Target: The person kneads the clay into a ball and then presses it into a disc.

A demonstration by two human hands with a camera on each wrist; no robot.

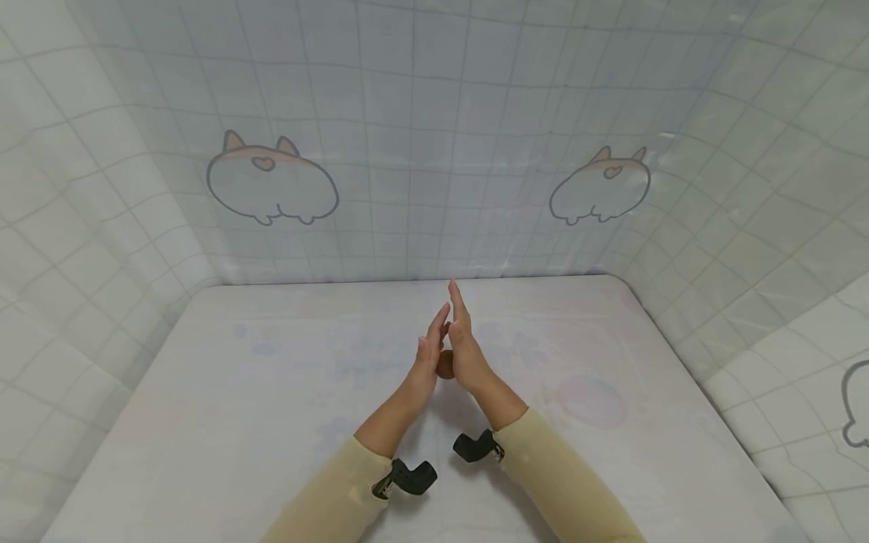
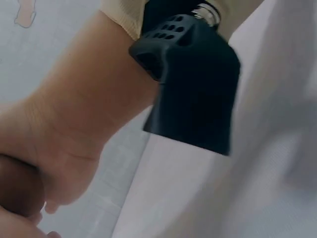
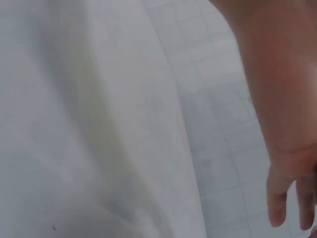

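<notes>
A brown, rounded lump like a ball of clay (image 1: pixel 445 365) sits between the two palms in the head view. My left hand (image 1: pixel 428 354) presses it from the left with its fingers extended. From the other side my right hand (image 1: pixel 467 348) presses with straight fingers pointing away, reaching a little farther than the left ones. In the left wrist view the brown lump (image 2: pixel 20 186) shows at the left edge against the palm, partly covered by the hands. Only the wrist and some fingers of the right hand (image 3: pixel 292 173) appear in the right wrist view; the lump is hidden there.
Under the hands lies a table (image 1: pixel 271 392) with a pale, faintly patterned cover. Gridded white curtains (image 1: pixel 434 151) with cartoon animal drawings hang behind and at both sides. Black wrist cameras (image 1: pixel 416 477) are strapped near the cream sleeves (image 1: pixel 339 490).
</notes>
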